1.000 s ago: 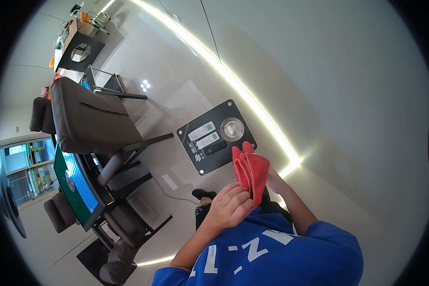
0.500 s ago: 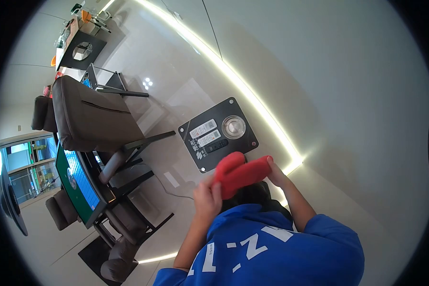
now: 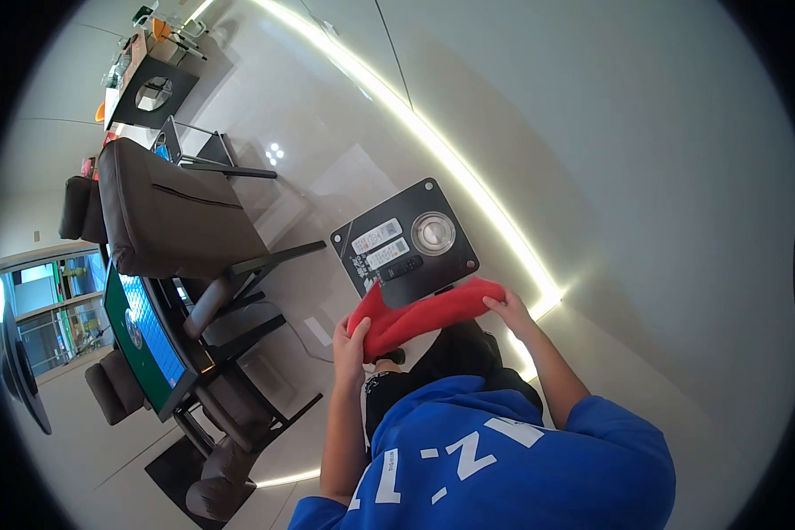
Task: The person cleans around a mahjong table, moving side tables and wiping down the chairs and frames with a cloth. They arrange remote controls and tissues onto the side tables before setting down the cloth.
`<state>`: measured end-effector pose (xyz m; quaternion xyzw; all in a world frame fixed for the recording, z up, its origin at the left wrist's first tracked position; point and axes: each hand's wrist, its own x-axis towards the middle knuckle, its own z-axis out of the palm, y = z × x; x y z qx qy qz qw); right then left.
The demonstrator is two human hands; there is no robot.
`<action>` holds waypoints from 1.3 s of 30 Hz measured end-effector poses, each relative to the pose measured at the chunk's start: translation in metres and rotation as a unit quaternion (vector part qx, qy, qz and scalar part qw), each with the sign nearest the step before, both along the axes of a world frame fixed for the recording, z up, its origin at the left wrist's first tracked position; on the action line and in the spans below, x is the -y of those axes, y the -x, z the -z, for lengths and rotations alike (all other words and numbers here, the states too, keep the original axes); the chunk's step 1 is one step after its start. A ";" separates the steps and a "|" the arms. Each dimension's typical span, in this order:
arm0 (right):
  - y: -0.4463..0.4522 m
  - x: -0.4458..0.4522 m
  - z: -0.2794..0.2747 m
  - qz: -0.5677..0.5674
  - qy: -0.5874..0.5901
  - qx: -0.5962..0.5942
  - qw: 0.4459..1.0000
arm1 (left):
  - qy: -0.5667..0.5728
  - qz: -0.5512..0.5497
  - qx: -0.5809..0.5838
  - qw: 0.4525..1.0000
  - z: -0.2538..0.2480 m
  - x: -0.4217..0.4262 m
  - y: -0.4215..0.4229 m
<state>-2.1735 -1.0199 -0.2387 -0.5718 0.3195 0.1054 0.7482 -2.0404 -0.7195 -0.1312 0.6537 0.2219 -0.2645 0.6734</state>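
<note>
A piece of red cloth (image 3: 424,320) stretches between my two hands in front of my blue shirt. My left hand (image 3: 351,349) pinches its left end, thumb on top, where one corner sticks up. At the other end my right hand (image 3: 511,315) grips a narrower, bunched part. The cloth sags slightly in the middle and covers the near edge of a small black side table (image 3: 442,278). Its full shape is hidden by the folds. On that table lie two pale remote controls (image 3: 377,236) and a black remote control (image 3: 404,268), beside a round glass ashtray (image 3: 433,234).
Brown padded chairs (image 3: 181,208) stand to the left around a table with a green and blue top (image 3: 141,327). A wall with a bright light strip (image 3: 468,168) along its base runs on the right. A thin cable (image 3: 302,340) lies on the floor.
My left hand has moved left and slightly up, drawing the red cloth out wider. My right hand has shifted a little to the right. The folded-over flap has opened out.
</note>
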 end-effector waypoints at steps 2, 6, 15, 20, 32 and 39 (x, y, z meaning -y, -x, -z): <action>0.003 0.000 0.005 -0.019 0.102 -0.011 0.995 | -0.045 0.038 0.033 0.998 0.009 -0.009 0.004; 0.005 0.002 0.004 0.067 0.009 -0.008 0.998 | -0.064 0.039 0.031 0.997 0.012 -0.016 0.013; 0.024 0.019 -0.011 0.185 -0.376 -0.079 0.904 | -0.405 0.385 0.105 0.823 0.006 -0.036 0.041; 0.045 0.014 0.017 0.157 -0.226 -0.099 0.956 | -0.327 0.403 0.228 0.824 0.016 -0.047 0.061; 0.006 0.063 -0.142 -0.281 -0.074 -0.022 0.957 | -0.244 0.198 0.392 0.865 -0.108 -0.050 0.024; -0.062 0.069 -0.240 -0.376 0.040 0.062 0.924 | 0.169 -0.195 0.421 0.870 -0.207 -0.026 -0.008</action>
